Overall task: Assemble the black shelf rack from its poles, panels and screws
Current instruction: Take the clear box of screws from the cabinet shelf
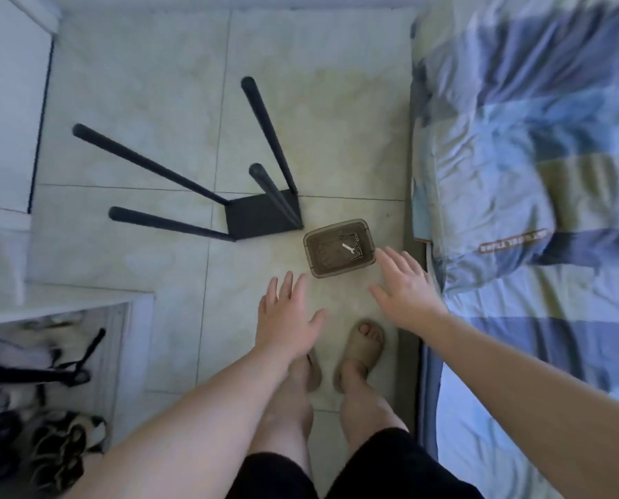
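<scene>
A blue checked bedspread (517,145) beside the tiled floor (128,102); shoes (54,452) lower left.

Four-poled black rack (261,219) beside box (339,247)

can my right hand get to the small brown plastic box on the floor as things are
Probably yes. The open right hand shows just beside the small brown see-through plastic box on the tiled floor, with nothing between them; the black rack with its four poles stands on the box's other side.

The box (339,247) sits on the floor (138,102) just right of the rack (263,219), left of the bed (535,174).
</scene>
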Motion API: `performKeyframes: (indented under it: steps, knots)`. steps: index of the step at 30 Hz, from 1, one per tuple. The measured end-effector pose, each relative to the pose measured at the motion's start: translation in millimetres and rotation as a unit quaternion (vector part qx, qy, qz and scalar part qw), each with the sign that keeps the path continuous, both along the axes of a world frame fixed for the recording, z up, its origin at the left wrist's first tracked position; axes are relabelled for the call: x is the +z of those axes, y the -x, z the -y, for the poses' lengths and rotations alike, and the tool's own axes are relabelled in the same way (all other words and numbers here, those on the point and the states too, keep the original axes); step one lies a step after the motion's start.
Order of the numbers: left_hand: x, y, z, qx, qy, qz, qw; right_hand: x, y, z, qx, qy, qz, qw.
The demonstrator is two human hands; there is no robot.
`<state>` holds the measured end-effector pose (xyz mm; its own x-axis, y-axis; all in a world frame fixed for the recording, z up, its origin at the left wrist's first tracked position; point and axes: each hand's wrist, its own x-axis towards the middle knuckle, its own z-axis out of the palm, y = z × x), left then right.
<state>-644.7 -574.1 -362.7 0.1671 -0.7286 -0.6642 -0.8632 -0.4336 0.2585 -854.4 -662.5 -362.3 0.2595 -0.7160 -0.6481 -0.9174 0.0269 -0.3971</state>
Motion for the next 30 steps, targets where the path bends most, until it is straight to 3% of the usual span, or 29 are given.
performKeyframes:
  steps: [5,13,23,30]
  knots:
    - [101,-2,-30,0.025,0.055,0.019,0.998,112,-14,-23,0.065,0.051,0.004,0.997]
    - [185,-54,-94,0.117,0.121,0.054,0.984,212,-71,-52,0.178,0.161,0.001,0.971]
    - [237,-194,-235,0.232,0.184,0.118,0.948,261,-234,-136,0.336,0.22,0.01,0.916]
    - [257,-289,-350,0.335,0.199,0.148,0.909,270,-375,-227,0.453,0.234,0.052,0.859]
